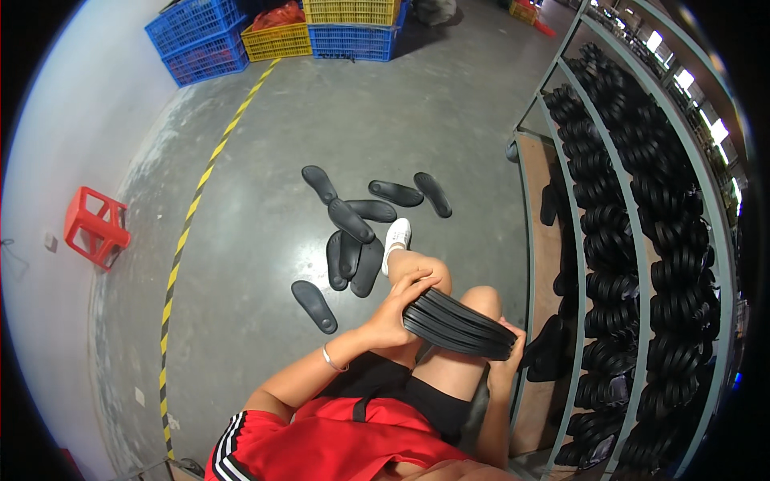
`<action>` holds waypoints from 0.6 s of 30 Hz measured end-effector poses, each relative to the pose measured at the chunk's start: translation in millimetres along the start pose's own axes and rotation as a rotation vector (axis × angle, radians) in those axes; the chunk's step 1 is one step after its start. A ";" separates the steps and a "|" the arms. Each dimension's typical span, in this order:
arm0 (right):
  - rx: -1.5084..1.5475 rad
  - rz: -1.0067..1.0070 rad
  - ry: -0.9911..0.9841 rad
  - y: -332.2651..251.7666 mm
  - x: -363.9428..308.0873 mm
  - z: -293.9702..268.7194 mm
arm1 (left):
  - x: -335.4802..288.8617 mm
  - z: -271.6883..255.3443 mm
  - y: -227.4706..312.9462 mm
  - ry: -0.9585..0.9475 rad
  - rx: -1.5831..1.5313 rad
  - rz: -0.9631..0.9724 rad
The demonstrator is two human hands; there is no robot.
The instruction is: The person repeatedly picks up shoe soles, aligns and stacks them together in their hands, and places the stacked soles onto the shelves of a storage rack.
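The left hand had its fingers closed round one end of a stack of black insoles and the right hand gripped the other, above the person's thighs; I saw loose insoles scattered across the grey floor.

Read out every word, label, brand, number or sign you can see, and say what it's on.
No text is readable.
Nearest floor insole: round heel mark, too small to read.
Blue crate: any lettering is too small.
Insole stack in the hands: no legible lettering.
Striped floor tape: no visible wording.
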State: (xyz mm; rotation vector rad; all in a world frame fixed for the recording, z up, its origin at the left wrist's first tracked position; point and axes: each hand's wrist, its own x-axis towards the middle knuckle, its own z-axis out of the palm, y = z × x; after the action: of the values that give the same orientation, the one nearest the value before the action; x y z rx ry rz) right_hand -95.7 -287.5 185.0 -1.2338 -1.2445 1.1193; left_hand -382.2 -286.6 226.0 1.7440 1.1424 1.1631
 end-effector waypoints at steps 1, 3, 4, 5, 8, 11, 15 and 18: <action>0.035 -0.087 0.027 -4.3 2.3 1.9 | 4.2 -2.0 -0.8 -0.014 0.000 -0.008; 0.000 -0.096 0.041 -2.7 4.0 1.8 | 7.8 -3.8 -1.9 0.046 0.028 0.061; -0.120 -0.064 0.002 3.1 4.4 1.7 | 4.5 2.3 -11.5 0.062 -0.046 -0.023; -0.240 -0.033 -0.045 4.3 7.0 5.2 | 1.4 4.6 -17.4 0.066 -0.043 -0.024; -0.272 -0.120 -0.021 -5.5 31.7 14.5 | -3.5 7.3 -31.9 0.157 -0.172 -0.087; -0.125 -0.187 -0.026 -41.9 53.9 22.9 | 7.3 -11.7 0.5 0.273 -0.084 -0.057; 0.633 -0.208 -0.193 -71.1 86.6 43.7 | 15.5 -32.9 42.6 0.360 -0.146 -0.070; 0.998 -0.302 -0.363 -74.8 92.6 53.3 | 10.0 -27.2 55.3 0.381 -0.149 -0.106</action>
State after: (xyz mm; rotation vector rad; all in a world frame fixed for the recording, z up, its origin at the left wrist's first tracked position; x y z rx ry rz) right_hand -149.8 -196.4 261.0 -0.0941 -0.8632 1.4883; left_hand -390.9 -292.9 287.5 1.3670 1.3132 1.5150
